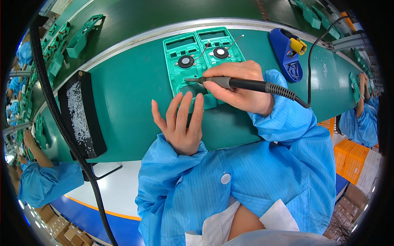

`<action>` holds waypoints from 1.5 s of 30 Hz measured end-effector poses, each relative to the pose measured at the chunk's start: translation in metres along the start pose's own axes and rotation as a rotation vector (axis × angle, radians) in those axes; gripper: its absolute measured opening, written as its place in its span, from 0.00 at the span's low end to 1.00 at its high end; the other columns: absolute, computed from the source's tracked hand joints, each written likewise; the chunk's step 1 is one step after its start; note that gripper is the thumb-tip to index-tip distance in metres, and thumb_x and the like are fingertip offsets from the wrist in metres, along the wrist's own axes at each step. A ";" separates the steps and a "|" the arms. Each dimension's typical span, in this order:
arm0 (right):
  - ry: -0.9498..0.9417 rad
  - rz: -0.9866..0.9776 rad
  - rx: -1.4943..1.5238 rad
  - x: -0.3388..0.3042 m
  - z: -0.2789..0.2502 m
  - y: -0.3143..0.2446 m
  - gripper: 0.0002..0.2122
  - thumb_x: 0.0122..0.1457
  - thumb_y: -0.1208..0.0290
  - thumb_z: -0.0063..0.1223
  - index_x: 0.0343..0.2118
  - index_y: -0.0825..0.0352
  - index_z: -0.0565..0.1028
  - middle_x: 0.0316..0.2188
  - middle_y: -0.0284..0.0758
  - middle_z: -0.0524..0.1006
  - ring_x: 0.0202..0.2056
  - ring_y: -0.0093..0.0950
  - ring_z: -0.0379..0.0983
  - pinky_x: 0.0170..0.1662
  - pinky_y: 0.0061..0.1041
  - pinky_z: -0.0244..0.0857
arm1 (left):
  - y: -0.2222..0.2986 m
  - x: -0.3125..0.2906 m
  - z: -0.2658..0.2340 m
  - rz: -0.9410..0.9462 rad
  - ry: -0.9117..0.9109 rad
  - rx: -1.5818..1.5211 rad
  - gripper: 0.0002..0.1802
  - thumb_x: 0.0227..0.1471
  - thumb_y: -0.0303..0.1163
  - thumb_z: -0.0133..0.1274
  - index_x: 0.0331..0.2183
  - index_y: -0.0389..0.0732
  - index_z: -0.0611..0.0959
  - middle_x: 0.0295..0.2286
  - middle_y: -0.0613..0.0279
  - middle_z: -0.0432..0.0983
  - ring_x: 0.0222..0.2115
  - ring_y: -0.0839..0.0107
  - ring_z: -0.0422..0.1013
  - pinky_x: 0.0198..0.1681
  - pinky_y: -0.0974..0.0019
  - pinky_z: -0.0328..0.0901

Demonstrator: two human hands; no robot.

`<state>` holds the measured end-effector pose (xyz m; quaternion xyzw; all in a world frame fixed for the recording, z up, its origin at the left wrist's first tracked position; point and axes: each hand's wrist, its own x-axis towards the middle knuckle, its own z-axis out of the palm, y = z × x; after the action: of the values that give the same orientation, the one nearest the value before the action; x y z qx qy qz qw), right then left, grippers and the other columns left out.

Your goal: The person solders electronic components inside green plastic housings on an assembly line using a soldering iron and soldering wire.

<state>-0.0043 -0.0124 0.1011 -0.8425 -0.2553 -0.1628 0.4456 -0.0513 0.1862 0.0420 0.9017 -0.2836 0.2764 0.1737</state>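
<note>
Two teal plastic housings (193, 51) lie side by side on the green workbench (131, 86), each with a round speaker disc and thin wires. My right hand (240, 88) grips a black soldering iron (246, 84) whose tip touches the lower part of the left housing. My left hand (180, 121) rests flat with its fingers spread, the fingertips pressing the near edge of that housing. Both arms wear blue striped sleeves.
A black tray (80, 117) of small white pellets stands at the left. A blue soldering stand (287, 53) with a yellow part sits at the back right, the iron's cord looping to it. Other workers in blue sit at both sides. More teal housings lie on the far conveyor.
</note>
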 end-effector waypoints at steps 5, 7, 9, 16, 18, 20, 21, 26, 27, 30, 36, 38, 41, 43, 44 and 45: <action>0.001 0.081 0.035 0.001 -0.013 -0.010 0.09 0.52 0.76 0.63 0.36 0.72 0.80 0.24 0.39 0.81 0.23 0.27 0.79 0.25 0.21 0.69 | 0.001 0.001 -0.004 -0.011 -0.029 0.002 0.22 0.48 0.32 0.61 0.48 0.46 0.81 0.48 0.63 0.73 0.51 0.64 0.68 0.64 0.40 0.44; 0.070 0.120 0.016 0.002 -0.024 -0.014 0.10 0.53 0.77 0.62 0.38 0.72 0.80 0.26 0.39 0.81 0.25 0.25 0.79 0.28 0.20 0.69 | 0.001 0.000 -0.002 -0.003 -0.017 -0.007 0.23 0.47 0.32 0.61 0.48 0.46 0.81 0.48 0.63 0.73 0.51 0.64 0.68 0.64 0.40 0.43; 0.107 0.115 0.035 -0.002 -0.030 -0.012 0.10 0.53 0.77 0.61 0.39 0.72 0.80 0.30 0.39 0.81 0.28 0.23 0.78 0.31 0.19 0.69 | 0.002 0.000 0.001 -0.005 0.005 -0.012 0.23 0.47 0.32 0.62 0.48 0.46 0.81 0.48 0.63 0.73 0.51 0.64 0.68 0.64 0.40 0.43; 0.277 0.144 -0.040 -0.033 -0.058 0.002 0.16 0.55 0.73 0.63 0.46 0.71 0.77 0.34 0.39 0.81 0.27 0.23 0.77 0.30 0.19 0.69 | 0.004 0.005 -0.005 -0.013 -0.048 -0.047 0.25 0.46 0.37 0.63 0.49 0.45 0.80 0.49 0.60 0.72 0.52 0.61 0.66 0.63 0.38 0.42; 0.307 0.204 0.023 -0.044 -0.064 0.007 0.16 0.56 0.73 0.62 0.47 0.70 0.76 0.32 0.37 0.80 0.25 0.21 0.75 0.29 0.18 0.68 | 0.006 0.012 -0.007 0.007 -0.061 -0.040 0.26 0.46 0.38 0.63 0.49 0.45 0.80 0.49 0.59 0.72 0.51 0.61 0.66 0.63 0.37 0.41; 0.360 0.222 0.090 -0.051 -0.065 0.014 0.16 0.59 0.71 0.59 0.50 0.69 0.74 0.28 0.33 0.79 0.22 0.17 0.69 0.25 0.16 0.65 | 0.010 0.024 -0.013 0.032 -0.074 -0.031 0.28 0.46 0.39 0.63 0.50 0.46 0.79 0.48 0.59 0.72 0.51 0.61 0.67 0.63 0.36 0.41; 0.375 0.215 0.092 -0.054 -0.064 0.017 0.16 0.59 0.71 0.59 0.50 0.69 0.74 0.28 0.33 0.79 0.22 0.17 0.69 0.25 0.16 0.65 | 0.013 0.035 -0.017 0.040 -0.146 -0.019 0.29 0.45 0.40 0.63 0.51 0.46 0.79 0.46 0.60 0.73 0.48 0.61 0.67 0.62 0.36 0.42; 0.464 0.236 0.112 -0.060 -0.066 0.020 0.15 0.60 0.74 0.57 0.50 0.68 0.74 0.27 0.35 0.79 0.22 0.19 0.71 0.26 0.17 0.66 | 0.023 0.064 -0.013 0.076 -0.356 -0.063 0.32 0.41 0.42 0.64 0.51 0.45 0.78 0.33 0.64 0.73 0.38 0.65 0.69 0.58 0.37 0.49; 0.486 0.241 0.103 -0.060 -0.066 0.019 0.15 0.60 0.75 0.57 0.50 0.68 0.74 0.27 0.36 0.79 0.22 0.19 0.71 0.26 0.17 0.66 | 0.023 0.066 -0.010 0.091 -0.351 -0.051 0.32 0.41 0.42 0.64 0.51 0.45 0.78 0.33 0.64 0.73 0.38 0.65 0.69 0.58 0.37 0.49; 0.494 0.228 0.043 -0.061 -0.071 0.020 0.15 0.59 0.78 0.56 0.49 0.68 0.75 0.27 0.36 0.79 0.23 0.20 0.72 0.27 0.18 0.66 | 0.024 0.072 -0.003 0.104 -0.372 -0.129 0.23 0.41 0.36 0.64 0.41 0.41 0.81 0.29 0.60 0.73 0.34 0.60 0.70 0.51 0.46 0.57; 0.609 0.233 0.050 -0.070 -0.075 0.022 0.15 0.58 0.81 0.53 0.49 0.70 0.74 0.28 0.37 0.79 0.24 0.20 0.72 0.28 0.17 0.66 | 0.008 0.086 0.000 0.106 -0.385 -0.355 0.14 0.39 0.31 0.64 0.32 0.38 0.82 0.25 0.54 0.73 0.32 0.52 0.71 0.42 0.54 0.64; 0.626 0.195 -0.006 -0.071 -0.078 0.019 0.15 0.60 0.78 0.52 0.50 0.72 0.74 0.28 0.38 0.79 0.25 0.20 0.72 0.27 0.17 0.66 | 0.002 0.099 -0.005 0.110 -0.420 -0.412 0.14 0.39 0.29 0.64 0.32 0.37 0.81 0.26 0.52 0.74 0.33 0.49 0.71 0.38 0.52 0.65; 0.656 0.188 -0.004 -0.072 -0.081 0.015 0.15 0.60 0.76 0.53 0.51 0.71 0.73 0.29 0.39 0.79 0.25 0.20 0.72 0.27 0.17 0.66 | -0.001 0.132 -0.010 0.113 -0.474 -0.375 0.14 0.39 0.29 0.65 0.32 0.37 0.81 0.26 0.52 0.74 0.33 0.48 0.71 0.37 0.51 0.66; 0.650 0.176 0.012 -0.075 -0.079 0.017 0.16 0.62 0.73 0.53 0.51 0.71 0.73 0.30 0.40 0.79 0.25 0.21 0.71 0.27 0.17 0.65 | -0.013 0.153 0.003 0.141 -0.441 -0.343 0.15 0.39 0.30 0.65 0.32 0.38 0.82 0.27 0.51 0.74 0.33 0.48 0.71 0.36 0.51 0.66; 0.666 0.166 0.000 -0.075 -0.078 0.018 0.16 0.62 0.71 0.53 0.51 0.71 0.72 0.30 0.40 0.79 0.25 0.21 0.71 0.28 0.17 0.65 | -0.018 0.166 0.012 0.154 -0.466 -0.320 0.15 0.39 0.30 0.65 0.32 0.38 0.82 0.27 0.51 0.75 0.33 0.48 0.72 0.36 0.51 0.66; 0.680 0.151 -0.011 -0.074 -0.077 0.018 0.16 0.63 0.69 0.53 0.52 0.71 0.72 0.31 0.40 0.78 0.25 0.20 0.70 0.28 0.17 0.65 | -0.023 0.178 0.020 0.163 -0.485 -0.295 0.15 0.39 0.30 0.66 0.32 0.38 0.82 0.27 0.50 0.75 0.33 0.48 0.72 0.35 0.51 0.66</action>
<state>-0.0578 -0.1063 0.0949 -0.7588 -0.0285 -0.4021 0.5115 0.0933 0.1205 0.1287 0.8806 -0.4256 0.0219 0.2071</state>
